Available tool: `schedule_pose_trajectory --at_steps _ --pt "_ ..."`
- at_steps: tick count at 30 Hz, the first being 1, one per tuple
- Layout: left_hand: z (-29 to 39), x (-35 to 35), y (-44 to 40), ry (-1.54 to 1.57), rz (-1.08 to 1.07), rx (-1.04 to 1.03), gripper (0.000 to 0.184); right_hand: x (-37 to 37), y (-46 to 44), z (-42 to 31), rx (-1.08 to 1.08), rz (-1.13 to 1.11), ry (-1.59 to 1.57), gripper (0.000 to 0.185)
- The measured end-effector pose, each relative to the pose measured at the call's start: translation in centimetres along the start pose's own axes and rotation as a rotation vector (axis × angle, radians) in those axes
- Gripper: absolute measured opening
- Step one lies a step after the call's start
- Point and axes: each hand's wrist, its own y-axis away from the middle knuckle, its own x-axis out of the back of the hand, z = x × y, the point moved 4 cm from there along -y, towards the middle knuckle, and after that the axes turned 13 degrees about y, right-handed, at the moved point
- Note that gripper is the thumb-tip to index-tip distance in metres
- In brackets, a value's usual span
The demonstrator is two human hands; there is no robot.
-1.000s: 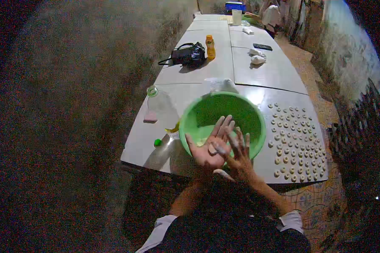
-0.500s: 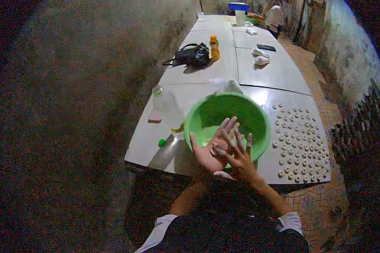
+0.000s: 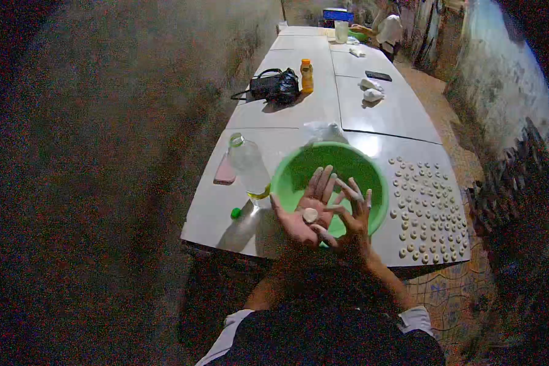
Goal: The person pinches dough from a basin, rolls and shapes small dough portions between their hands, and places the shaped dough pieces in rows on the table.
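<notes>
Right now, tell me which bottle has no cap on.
The large clear bottle beside the green basin: its mouth is bare, while the orange bottle by the black bag wears its orange cap.

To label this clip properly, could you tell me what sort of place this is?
Probably a small food workshop: rows of small dough rings, a green basin, rough, stained walls.

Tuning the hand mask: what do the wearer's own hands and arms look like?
Left hand and right hand bare, no gloves; whitish, powdery residue on the fingers. Forearms bare; white sleeves end near the elbows, beside a dark top.
</notes>
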Motion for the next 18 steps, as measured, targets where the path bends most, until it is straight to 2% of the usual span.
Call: schedule_pose_trajectory --at_steps 5,7,9,10,12,13,15,16,17,18 --pt "0.5 -0.6 -0.1 -0.072 -0.031 -0.018 0.109 -1.1 -0.6 -1.0 -0.039 0.008 -0.01 0.029" --pt "1.0 -0.8 -0.1 -0.138 0.025 -0.053 0.109 -1.7 -0.9 -1.0 -0.009 0.011 -0.001 0.028" --pt "1.2 -1.3 0.1 0.452 0.005 0.03 0.108 -1.6 -1.0 -1.2 -0.068 0.019 -0.078 0.029" --pt "1.3 -1.3 0.1 0.452 0.006 0.03 0.108 -1.7 -1.1 -1.3 -0.068 0.019 -0.078 0.029" --pt "1.6 -1.3 0.0 -0.164 0.004 -0.007 0.108 -1.9 -1.4 -1.6 0.022 0.007 -0.025 0.031" --pt "1.7 -1.3 0.0 -0.166 0.005 -0.005 0.108 -2.1 -1.5 -1.6 0.02 0.008 -0.026 0.031" --pt "1.7 -1.6 -0.1 0.333 0.03 0.057 0.107 -2.4 -1.6 -1.5 0.015 0.033 -0.095 0.031" --pt "1.7 -1.8 -0.1 -0.058 0.044 0.023 0.107 -2.3 -1.4 -1.5 0.01 0.015 -0.167 0.04" --pt "1.6 -2.1 0.0 -0.056 0.046 0.023 0.107 -2.6 -0.9 -1.1 0.008 0.013 -0.166 0.04" --pt "1.6 -2.2 0.0 -0.018 0.069 0.048 0.106 -3.3 -0.2 -1.1 0.157 -0.017 -0.001 0.041"
